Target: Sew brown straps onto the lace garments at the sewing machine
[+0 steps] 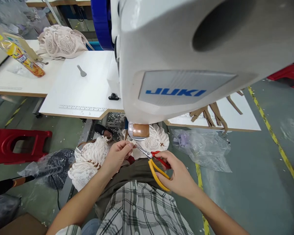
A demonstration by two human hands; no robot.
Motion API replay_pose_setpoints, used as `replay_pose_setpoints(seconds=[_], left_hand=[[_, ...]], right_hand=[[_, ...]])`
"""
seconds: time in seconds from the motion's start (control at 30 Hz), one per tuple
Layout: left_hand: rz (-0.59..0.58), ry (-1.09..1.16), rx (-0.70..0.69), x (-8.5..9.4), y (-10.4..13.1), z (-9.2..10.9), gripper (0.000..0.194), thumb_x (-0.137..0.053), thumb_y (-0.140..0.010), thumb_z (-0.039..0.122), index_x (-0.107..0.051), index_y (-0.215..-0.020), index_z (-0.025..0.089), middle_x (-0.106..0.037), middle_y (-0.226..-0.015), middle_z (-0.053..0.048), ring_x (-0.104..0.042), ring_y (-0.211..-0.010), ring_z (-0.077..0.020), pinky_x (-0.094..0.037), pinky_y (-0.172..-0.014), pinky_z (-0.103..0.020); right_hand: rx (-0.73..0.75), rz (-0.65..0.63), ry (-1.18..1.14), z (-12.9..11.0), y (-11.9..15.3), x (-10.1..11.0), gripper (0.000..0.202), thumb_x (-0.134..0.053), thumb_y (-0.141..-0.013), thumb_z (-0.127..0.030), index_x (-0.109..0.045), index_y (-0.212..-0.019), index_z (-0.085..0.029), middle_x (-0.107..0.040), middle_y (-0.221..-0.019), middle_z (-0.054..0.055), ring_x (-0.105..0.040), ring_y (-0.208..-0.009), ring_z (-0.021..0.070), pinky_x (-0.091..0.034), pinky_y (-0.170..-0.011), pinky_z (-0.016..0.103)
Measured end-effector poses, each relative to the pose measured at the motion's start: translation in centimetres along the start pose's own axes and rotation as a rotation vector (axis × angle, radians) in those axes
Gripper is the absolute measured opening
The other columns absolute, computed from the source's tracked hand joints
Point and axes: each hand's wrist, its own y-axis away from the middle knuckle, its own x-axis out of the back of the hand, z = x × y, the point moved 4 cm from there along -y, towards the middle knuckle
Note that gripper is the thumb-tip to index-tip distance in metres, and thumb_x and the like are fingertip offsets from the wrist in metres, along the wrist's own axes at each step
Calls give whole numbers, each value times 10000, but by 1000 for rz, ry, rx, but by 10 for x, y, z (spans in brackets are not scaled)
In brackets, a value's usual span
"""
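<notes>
Trimming cream lace fabric piece (93,160) w/ yellow-and-red-handled scissors (155,162) under white sewing machine (186,58).
Left hand (116,156) pinches soft, limp lace edge; right hand (177,176) closed round scissor handles. Lace looks light, snag-prone, so hold near the cut.

Below the sewing machine (186,58), the right hand (178,178) grips scissors (154,163); the left hand (116,156) pinches lace fabric (88,160).

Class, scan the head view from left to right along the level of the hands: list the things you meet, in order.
Red stool → dark plastic bag → white lace piece → left hand → scissors → right hand → clear plastic bag → yellow floor line.
</notes>
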Motion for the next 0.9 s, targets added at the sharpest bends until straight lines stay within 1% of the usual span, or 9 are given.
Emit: replay_pose_setpoints(seconds=[0.23, 0.4, 0.47, 0.53, 0.63, 0.7, 0.77, 0.83, 0.9], left_hand=[[66, -192, -70, -4, 4, 3, 344, -611, -875, 428, -559, -665, 160, -489, -589, 38, -412, -550, -88, -308, -524, -207], [86, -338, -104, -5, 6, 10, 335, -549, -902, 411, -536, -667, 173, -485, -595, 38, -443, -560, -102, -341, -542, -214], [92, -341, -102, -5, 6, 9, 337, -546, -908, 417, -540, -674, 173, -478, -594, 41, -431, -559, -101, -341, -545, -215], [119, -306, -100, -5, 6, 6, 329, -560, -907, 413, -562, -688, 168, -472, -592, 44, -420, -565, -97, -338, -555, -211], [160, -87, -108, -5, 6, 0, 309, -617, -883, 385, -575, -675, 160, -457, -577, 47, -402, -579, -90, -319, -566, -202], [158, 71, -108, -5, 6, -4, 306, -637, -870, 383, -563, -673, 161, -460, -575, 49, -370, -560, -83, -296, -549, -201], [140, 146, -103, -6, 6, -5, 297, -633, -867, 400, -570, -702, 161, -447, -564, 55, -324, -527, -75, -269, -526, -201], [116, 184, -92, -8, 6, -5, 297, -629, -865, 422, -588, -736, 158, -399, -535, 68, -273, -495, -69, -240, -501, -203], [92, 219, -84, -12, 7, -2, 309, -637, -859, 433, -590, -736, 153, -346, -514, 80, -239, -480, -66, -213, -482, -203]], right_hand=[[-40, -29, 0, -1, -9, -9, 399, -636, -780, -296, -540, -1163, -241, -622, -1112, 65, -618, -890, 219, -510, -742, 343], [-91, -70, -36, 3, -13, -7, 355, -640, -830, -364, -592, -1172, -282, -649, -1153, 41, -632, -975, 218, -515, -792, 329], [-124, -86, -42, 4, -12, -5, 346, -639, -841, -384, -609, -1177, -308, -657, -1156, 29, -639, -959, 212, -520, -748, 308], [-154, -90, -49, 6, -8, -3, 317, -627, -856, -395, -628, -1164, -321, -670, -1115, 22, -645, -880, 196, -517, -686, 288], [-167, -72, -47, 9, 3, 2, 289, -607, -874, -399, -647, -1147, -314, -674, -1019, 25, -621, -733, 164, -508, -622, 272], [-178, -34, -21, 14, 9, 12, 292, -601, -880, -406, -651, -1146, -300, -666, -947, 29, -602, -673, 155, -504, -594, 270], [-193, 29, 49, 22, 8, 29, 308, -597, -881, -428, -653, -1149, -288, -652, -860, 26, -588, -625, 157, -497, -567, 278], [-182, 109, 181, 30, -5, 54, 344, -585, -884, -468, -654, -1160, -275, -655, -835, 34, -594, -624, 178, -493, -561, 301], [-132, 206, 351, 34, -30, 83, 378, -560, -897, -490, -651, -1174, -250, -677, -901, 64, -626, -700, 221, -500, -598, 338]])
